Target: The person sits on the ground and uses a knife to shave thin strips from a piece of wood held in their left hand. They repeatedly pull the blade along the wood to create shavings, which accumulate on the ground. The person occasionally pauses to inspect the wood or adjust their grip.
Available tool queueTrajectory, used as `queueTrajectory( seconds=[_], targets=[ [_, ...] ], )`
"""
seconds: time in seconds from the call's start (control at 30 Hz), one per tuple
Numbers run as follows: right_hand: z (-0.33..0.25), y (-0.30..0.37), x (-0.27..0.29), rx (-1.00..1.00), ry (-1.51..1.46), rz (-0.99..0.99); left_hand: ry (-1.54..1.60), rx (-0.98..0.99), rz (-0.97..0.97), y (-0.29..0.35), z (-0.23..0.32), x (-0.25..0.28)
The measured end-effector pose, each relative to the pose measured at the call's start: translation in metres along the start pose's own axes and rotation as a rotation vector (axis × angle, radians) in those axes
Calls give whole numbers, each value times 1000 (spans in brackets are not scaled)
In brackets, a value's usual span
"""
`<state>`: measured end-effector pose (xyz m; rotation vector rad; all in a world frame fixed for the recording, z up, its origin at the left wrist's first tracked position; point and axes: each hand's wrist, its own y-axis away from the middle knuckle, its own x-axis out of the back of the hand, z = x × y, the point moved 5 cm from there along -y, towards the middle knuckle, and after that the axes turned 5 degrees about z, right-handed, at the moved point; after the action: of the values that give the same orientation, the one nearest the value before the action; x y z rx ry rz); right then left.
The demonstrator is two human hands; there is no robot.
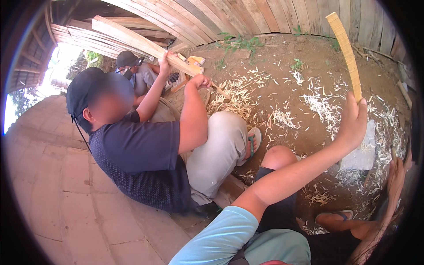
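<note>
My left hand (354,118), at the end of an outstretched arm, grips the lower end of a thin, slightly curved wooden strip (345,51). The strip stands nearly upright, its top leaning left, and shows light crosswise marks. Near the right rim, my right hand (395,170) is closed around a slim tool (393,153); the dark edge of the picture hides much of it, so its exact kind is unclear. Below and beside my left hand lies a pale grey block (360,148) on the dirt, with shavings around it.
At my left a person in a dark shirt (145,154) holds a long wooden beam (137,39) and a tool. Another person (141,75) sits beyond. Wood shavings (238,92) litter the dirt. A plank wall (265,17) stands behind; paving (79,194) lies left.
</note>
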<state>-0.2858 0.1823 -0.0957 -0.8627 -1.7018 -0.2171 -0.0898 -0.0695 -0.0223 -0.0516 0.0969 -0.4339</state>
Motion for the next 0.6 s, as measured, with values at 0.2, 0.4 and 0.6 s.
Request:
queueTrajectory(
  seconds=[0.2, 0.4, 0.6],
  targets=[
    [-20, -26, 4, -101, -90, -18, 54, -122, 42, 4, 7, -14],
    [-20, -31, -2, -143, 33, -46, 107, 42, -74, 4, 7, -6],
    [-25, -36, -15, -188, -78, -60, 32, -41, -29, 0, -4, 5]
  ],
)
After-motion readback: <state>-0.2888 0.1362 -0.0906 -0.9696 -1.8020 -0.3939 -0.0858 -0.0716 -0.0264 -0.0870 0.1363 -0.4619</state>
